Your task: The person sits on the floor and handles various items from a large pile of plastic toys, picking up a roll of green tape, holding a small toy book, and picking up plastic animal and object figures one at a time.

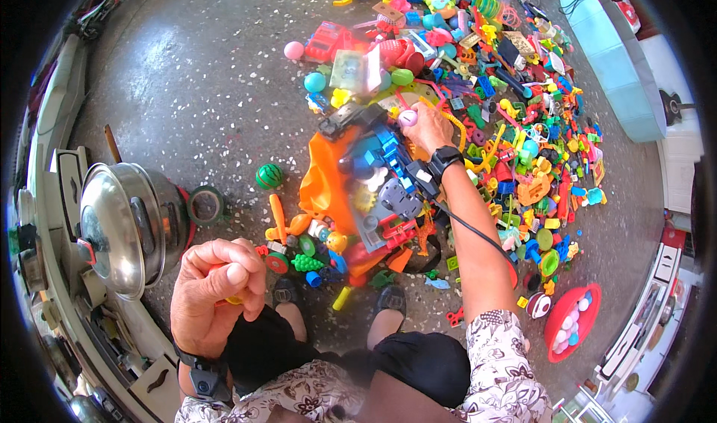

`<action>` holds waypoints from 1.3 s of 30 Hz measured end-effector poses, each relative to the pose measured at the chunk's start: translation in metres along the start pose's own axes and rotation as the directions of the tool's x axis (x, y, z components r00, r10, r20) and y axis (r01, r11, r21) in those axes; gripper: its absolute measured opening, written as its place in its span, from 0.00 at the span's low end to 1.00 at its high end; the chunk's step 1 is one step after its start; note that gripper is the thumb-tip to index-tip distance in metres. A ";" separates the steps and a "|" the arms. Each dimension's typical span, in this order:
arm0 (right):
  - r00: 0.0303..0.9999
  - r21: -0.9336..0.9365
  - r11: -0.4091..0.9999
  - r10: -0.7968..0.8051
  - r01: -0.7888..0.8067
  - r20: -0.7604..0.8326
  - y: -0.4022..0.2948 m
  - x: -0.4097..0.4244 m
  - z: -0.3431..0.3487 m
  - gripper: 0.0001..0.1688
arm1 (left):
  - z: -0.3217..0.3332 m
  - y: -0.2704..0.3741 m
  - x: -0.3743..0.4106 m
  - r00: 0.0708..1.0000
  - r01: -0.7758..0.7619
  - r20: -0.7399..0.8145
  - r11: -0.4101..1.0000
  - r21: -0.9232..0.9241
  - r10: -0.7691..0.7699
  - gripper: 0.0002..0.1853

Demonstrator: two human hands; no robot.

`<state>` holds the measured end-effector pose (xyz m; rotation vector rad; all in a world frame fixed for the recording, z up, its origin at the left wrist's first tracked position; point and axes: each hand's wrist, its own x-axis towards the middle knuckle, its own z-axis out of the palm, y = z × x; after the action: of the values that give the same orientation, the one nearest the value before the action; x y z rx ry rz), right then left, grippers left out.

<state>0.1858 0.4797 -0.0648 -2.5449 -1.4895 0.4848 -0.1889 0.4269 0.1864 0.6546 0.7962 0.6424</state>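
Note:
My left hand (218,294) is raised above my lap, its fingers curled round a small red and yellow toy piece (232,299) that they mostly hide. My right hand (430,129) reaches into a large toy pile, with a pale pink ball (408,118) at its thumb and fingertips. Left of that hand lie a black toy vehicle (347,119) and blue toy parts (389,145). An orange plastic sheet or bag (327,179) spreads beneath several toys, including a grey toy piece (400,199). A yellow ribbed tube (456,126) curves beside my right hand.
On the left stand a lidded steel pot (123,227) and a roll of tape (205,205). A watermelon-patterned ball (269,176) rests on the speckled floor (185,98). At right are a red basin (552,342) holding balls and a light-blue box (616,64).

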 end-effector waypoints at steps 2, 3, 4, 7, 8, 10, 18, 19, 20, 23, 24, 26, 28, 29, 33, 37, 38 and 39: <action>0.999 0.038 0.998 0.049 -0.049 -0.006 0.003 -0.002 0.001 0.29 | -0.002 0.000 0.001 1.000 0.014 0.017 1.000 -0.002 -0.014 0.08; 0.998 0.098 0.994 0.044 -0.039 -0.045 0.003 -0.004 0.000 0.28 | -0.002 0.001 0.001 1.000 0.016 0.023 1.000 -0.003 -0.016 0.08; 0.996 0.158 0.987 0.042 -0.028 -0.085 0.006 -0.009 -0.002 0.27 | -0.001 0.000 0.000 1.000 0.011 0.013 1.000 0.008 -0.011 0.08; 0.965 0.344 0.938 0.050 0.043 -0.257 0.028 -0.025 -0.010 0.28 | 0.004 -0.002 0.000 1.000 -0.012 -0.005 0.999 0.040 0.012 0.07; 0.970 0.577 0.815 0.092 0.056 -0.225 0.042 -0.027 -0.009 0.29 | 0.006 -0.002 0.001 1.000 -0.023 -0.006 0.998 0.053 0.023 0.07; 0.976 0.897 0.432 0.139 0.094 -0.169 0.050 -0.037 -0.016 0.30 | 0.007 -0.003 0.000 0.999 -0.024 -0.020 0.997 0.068 0.025 0.06; 0.968 0.649 -0.752 -0.233 -0.115 -0.098 0.062 -0.124 -0.068 0.26 | 0.019 -0.013 0.000 0.999 -0.019 -0.028 0.985 0.171 0.024 0.05; 0.951 0.632 -0.759 -0.289 -0.157 -0.111 0.058 -0.131 -0.072 0.28 | 0.023 -0.014 0.000 0.999 -0.004 -0.042 0.987 0.159 0.011 0.04; 0.959 0.640 -0.751 -0.272 -0.165 -0.073 0.050 -0.138 -0.076 0.30 | 0.026 -0.016 0.000 0.998 0.009 -0.057 0.989 0.145 -0.001 0.04; 0.961 0.577 -0.793 -0.272 -0.196 -0.049 0.033 -0.158 -0.072 0.31 | 0.034 -0.019 0.000 0.995 0.070 -0.079 0.975 0.213 -0.054 0.05; 0.943 0.436 -0.858 -0.327 -0.270 -0.059 0.026 -0.162 -0.073 0.31 | 0.036 -0.020 -0.001 0.992 0.102 -0.093 0.968 0.230 -0.082 0.06; 0.953 0.659 -0.712 -0.301 -0.241 0.024 0.018 -0.170 -0.075 0.35 | 0.042 -0.019 0.000 0.989 0.135 -0.089 0.949 0.284 -0.114 0.07; 0.952 0.853 -0.491 -0.304 -0.178 0.023 0.004 -0.178 -0.081 0.38 | 0.047 -0.024 0.001 0.989 0.147 -0.076 0.932 0.331 -0.129 0.09; 0.951 0.961 -0.265 -0.309 -0.075 -0.011 -0.003 -0.182 -0.085 0.40 | 0.045 -0.026 0.003 0.988 0.154 -0.024 0.924 0.351 -0.156 0.13; 0.849 0.870 -0.399 -0.527 -0.289 0.041 -0.034 -0.193 -0.111 0.45 | 0.048 -0.033 0.006 0.962 0.147 0.144 0.887 0.438 -0.231 0.24; 0.812 0.988 -0.142 -0.582 -0.069 -0.027 -0.056 -0.208 -0.133 0.37 | 0.046 -0.040 0.006 0.938 0.191 0.194 0.895 0.404 -0.288 0.18; 0.759 0.979 -0.191 -0.647 -0.070 -0.072 -0.060 -0.208 -0.137 0.36 | 0.044 -0.038 0.003 0.951 0.161 0.175 0.895 0.415 -0.253 0.15; 0.745 0.988 -0.148 -0.664 -0.046 -0.064 -0.060 -0.210 -0.141 0.37 | 0.045 -0.037 0.003 0.960 0.130 0.173 0.897 0.423 -0.221 0.13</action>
<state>0.0912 0.3313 0.1265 -0.6814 -0.9886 1.5121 -0.1415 0.3934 0.1817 1.0036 0.7794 0.2283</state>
